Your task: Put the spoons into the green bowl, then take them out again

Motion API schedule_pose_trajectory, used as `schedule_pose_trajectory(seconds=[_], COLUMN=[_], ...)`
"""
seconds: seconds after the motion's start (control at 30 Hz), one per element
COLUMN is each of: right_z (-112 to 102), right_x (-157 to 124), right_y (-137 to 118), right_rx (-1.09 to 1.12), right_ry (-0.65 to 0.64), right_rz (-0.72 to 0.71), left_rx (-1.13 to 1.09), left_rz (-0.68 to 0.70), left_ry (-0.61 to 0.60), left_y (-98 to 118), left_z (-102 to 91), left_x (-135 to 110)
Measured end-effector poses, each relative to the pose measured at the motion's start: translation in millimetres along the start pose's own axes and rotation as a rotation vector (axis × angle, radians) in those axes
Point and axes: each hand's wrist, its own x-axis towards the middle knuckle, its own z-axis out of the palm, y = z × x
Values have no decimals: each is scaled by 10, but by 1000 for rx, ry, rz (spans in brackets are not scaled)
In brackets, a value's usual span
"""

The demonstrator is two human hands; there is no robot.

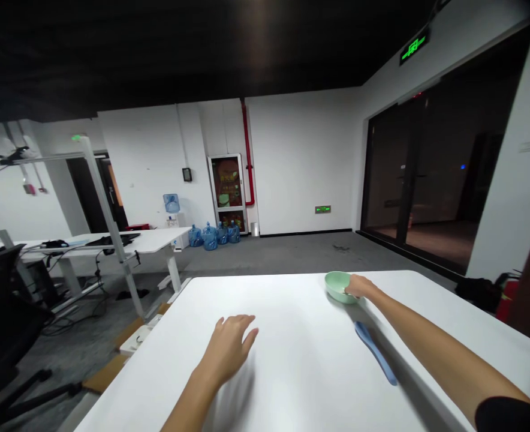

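A light green bowl [337,287] stands near the far edge of the white table [292,360], right of the middle. My right hand [360,287] reaches to the bowl's right side, its fingers closed over the rim; the fingertips are partly hidden inside. Nearer to me, under my right forearm and to its left, lies a long blue utensil [375,352], a little wider at its far end; I cannot tell its exact kind. My left hand [232,342] hovers above the left half of the table, fingers apart and holding nothing.
Cardboard and a white box [136,340] sit beside the table's left edge. An office chair [4,318] and another desk [152,240] stand at the left. Blue water bottles [210,236] line the back wall. Dark glass doors [409,174] are at the right.
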Motion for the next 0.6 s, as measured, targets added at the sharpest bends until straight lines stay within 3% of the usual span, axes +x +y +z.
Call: schedule_pose_trajectory(seconds=[0.1,0.2,0.43,0.6], right_z=[8,-115,-524,-563], right_x=[-17,-183,-849,-1326], right_y=[-8,-56,-125,-93], right_rx=[12,33,33,87], right_ry=[5,38,86,56], right_rz=[3,-20,-102,-136], left_rx=[0,-3,-7,-4], left_rz=[-1,5,16,19], left_ry=[2,1,3,3], left_y=[-8,-17,-30,-14], left_z=[16,32,39,22], left_x=[4,2,-16,-42])
